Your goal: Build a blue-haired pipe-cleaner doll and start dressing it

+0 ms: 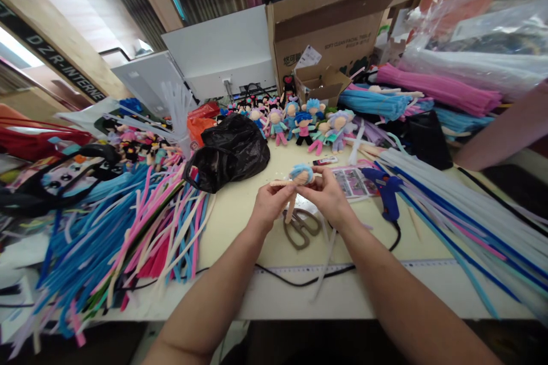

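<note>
Between my two hands is a small pipe-cleaner doll [301, 175] with blue hair and a beige head, held above the table. My left hand [272, 201] pinches it from the left, near a beige stem that sticks out sideways. On the other side, the fingers of my right hand [329, 194] close round the head and body. A beige stem hangs down below the doll. A pale lilac strip [329, 256] trails beneath my right hand. Under the hands lies a pair of scissors [302, 229] with brown handles, its blades partly hidden.
A blue glue gun [385, 188] with a black cord lies right of my hands. Bundles of coloured pipe cleaners [128, 234] cover the left; pale ones [432, 194] lie right. Behind are a black plastic bag [235, 148], several finished dolls [303, 125] and a cardboard box [329, 34].
</note>
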A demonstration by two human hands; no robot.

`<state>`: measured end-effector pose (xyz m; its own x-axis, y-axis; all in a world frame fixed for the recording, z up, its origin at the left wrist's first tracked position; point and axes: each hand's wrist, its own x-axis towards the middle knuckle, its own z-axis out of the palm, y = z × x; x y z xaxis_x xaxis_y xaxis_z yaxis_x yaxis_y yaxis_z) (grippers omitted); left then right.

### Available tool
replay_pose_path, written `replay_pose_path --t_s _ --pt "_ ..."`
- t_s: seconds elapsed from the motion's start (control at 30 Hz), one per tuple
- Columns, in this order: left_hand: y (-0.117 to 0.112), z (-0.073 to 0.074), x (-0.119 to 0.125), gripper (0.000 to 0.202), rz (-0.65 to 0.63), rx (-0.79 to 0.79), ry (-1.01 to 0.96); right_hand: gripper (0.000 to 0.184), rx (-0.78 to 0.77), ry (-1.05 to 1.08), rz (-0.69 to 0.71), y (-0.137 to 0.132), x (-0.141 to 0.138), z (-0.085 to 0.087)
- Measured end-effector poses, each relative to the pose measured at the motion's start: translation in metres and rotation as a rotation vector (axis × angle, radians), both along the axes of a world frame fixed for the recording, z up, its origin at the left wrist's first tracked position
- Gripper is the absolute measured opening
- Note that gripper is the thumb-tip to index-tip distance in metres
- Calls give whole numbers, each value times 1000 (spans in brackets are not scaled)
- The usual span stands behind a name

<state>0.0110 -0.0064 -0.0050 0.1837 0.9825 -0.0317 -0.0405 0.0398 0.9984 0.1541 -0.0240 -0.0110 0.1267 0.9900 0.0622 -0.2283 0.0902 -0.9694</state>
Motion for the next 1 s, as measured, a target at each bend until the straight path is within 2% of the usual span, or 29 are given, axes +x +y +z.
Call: replay_pose_path --t_s 0.1,0.23,0.33,0.4,0.5,0.6,0.7,0.87,0.93,1.0 --pt "-1 1 1 28 -3 41 -39 69 -17 53 25 0 0 0" --pt "-1 7 -3 26 -91 5 -17 70 23 59 17 -1 4 2" --pt "4 12 -11 43 -180 -39 -66 68 34 54 6 -2 8 4" --pt "8 15 -16 53 -172 -82 -82 69 29 60 3 -3 8 6" --pt "11 16 -20 42 -122 -76 -22 71 6 35 10 -4 6 7" --pt "10 13 -19 33 -135 -24 74 74 -5 -28 26 -4 2 6" --pt "9 10 -17 28 -128 -23 127 70 8 -70 69 -4 3 6" --pt "10 12 -18 26 -49 -3 99 57 -55 -141 149 -4 14 8" --pt "11 14 -20 32 -91 -32 37 55 -45 -143 160 -3 18 9" --pt "11 16 -24 48 -168 -88 -32 54 -23 -137 157 -3 20 10"
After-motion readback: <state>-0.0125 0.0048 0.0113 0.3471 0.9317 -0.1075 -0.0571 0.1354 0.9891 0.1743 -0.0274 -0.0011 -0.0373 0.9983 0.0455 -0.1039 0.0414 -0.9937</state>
